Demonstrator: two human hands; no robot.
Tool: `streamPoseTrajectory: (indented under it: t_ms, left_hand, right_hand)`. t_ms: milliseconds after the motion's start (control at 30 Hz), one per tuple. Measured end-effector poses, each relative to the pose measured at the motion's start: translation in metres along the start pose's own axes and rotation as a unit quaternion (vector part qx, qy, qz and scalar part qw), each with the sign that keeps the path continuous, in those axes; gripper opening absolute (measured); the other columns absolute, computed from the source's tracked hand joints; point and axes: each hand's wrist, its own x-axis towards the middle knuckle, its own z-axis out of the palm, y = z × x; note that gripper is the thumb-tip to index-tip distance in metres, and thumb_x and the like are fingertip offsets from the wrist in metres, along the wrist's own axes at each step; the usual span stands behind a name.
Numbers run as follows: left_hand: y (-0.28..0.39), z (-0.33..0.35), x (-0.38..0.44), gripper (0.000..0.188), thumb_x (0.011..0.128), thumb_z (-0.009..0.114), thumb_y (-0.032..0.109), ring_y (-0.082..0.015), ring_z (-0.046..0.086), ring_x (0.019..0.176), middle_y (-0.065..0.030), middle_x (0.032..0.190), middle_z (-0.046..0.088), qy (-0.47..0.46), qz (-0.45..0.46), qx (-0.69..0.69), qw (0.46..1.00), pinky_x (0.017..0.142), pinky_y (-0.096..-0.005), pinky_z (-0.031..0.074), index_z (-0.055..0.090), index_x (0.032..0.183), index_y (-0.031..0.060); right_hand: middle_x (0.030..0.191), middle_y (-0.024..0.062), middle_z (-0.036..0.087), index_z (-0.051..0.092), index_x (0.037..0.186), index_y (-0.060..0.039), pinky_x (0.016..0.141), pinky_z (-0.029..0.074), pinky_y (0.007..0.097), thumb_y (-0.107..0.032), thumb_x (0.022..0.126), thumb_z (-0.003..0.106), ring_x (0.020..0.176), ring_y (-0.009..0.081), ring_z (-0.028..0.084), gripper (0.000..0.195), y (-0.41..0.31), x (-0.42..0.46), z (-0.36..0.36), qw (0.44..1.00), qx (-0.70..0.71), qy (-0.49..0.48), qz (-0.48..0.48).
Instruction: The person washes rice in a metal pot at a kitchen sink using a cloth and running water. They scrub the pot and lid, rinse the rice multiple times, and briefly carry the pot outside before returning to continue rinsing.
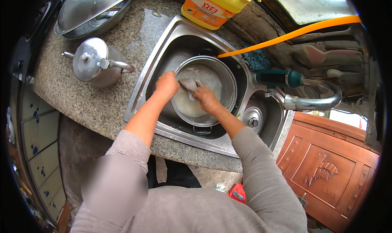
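Observation:
A round metal pot (234, 86) stands in the larger basin of a stainless steel sink (141, 95), with cloudy whitish liquid inside it. My left hand (167, 84) is closed at the pot's left rim and seems to grip it. Over the liquid, my right hand (207, 99) is closed on a blurred greyish thing (189, 84), perhaps a cloth or scrubber; the blur hides its exact kind. An orange hose (275, 40) runs down to the pot's far rim.
A metal kettle (104, 61) stands on the granite counter at left, below a large pan (92, 26) with a lid. Behind the sink is a yellow detergent jug (208, 6). A chrome and green faucet (284, 80) reaches over the smaller basin, where a metal lid (252, 118) lies.

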Motion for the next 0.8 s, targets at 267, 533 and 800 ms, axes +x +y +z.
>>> streamPoseTrajectory:
  t_ms: [267, 533, 800]
  left_hand:
    - [-0.001, -0.003, 0.0, 0.024, 0.072, 0.051, 0.005, -0.0353, 0.057, 0.095, -0.0215, 0.097, 0.059, -0.002, -0.013, 0.006, 1.0, 0.082, -0.0411, 0.046, 0.061, 0.094, 0.0009]
    - [0.001, -0.005, -0.003, 0.025, 0.073, 0.048, 0.004, -0.0353, 0.056, 0.096, -0.0206, 0.1, 0.059, 0.002, -0.013, 0.0, 1.0, 0.082, -0.041, 0.045, 0.06, 0.095, 0.0006]
    - [-0.004, 0.002, 0.004, 0.026, 0.072, 0.048, 0.002, -0.0358, 0.056, 0.095, -0.022, 0.099, 0.059, -0.021, 0.014, 0.011, 1.0, 0.082, -0.041, 0.045, 0.06, 0.095, -0.0003]
  right_hand:
    - [0.13, 0.0236, 0.031, 0.05, 0.118, -0.0156, 0.096, 0.036, 0.0369, -0.003, 0.062, 0.067, 0.116, 0.0349, 0.039, 0.06, -0.009, -0.007, 0.014, 0.939, -0.022, -0.084, 0.334]
    - [0.085, 0.0173, 0.061, 0.059, 0.101, -0.0117, 0.075, 0.045, 0.0405, -0.014, 0.069, 0.062, 0.085, 0.0348, 0.057, 0.032, -0.05, -0.022, -0.011, 0.936, 0.1, -0.121, 0.314]
    - [0.078, 0.0074, 0.054, 0.058, 0.076, -0.0092, 0.068, 0.041, 0.0367, -0.009, 0.065, 0.057, 0.079, 0.0237, 0.05, 0.011, -0.001, -0.06, -0.112, 0.957, -0.245, -0.149, 0.039]
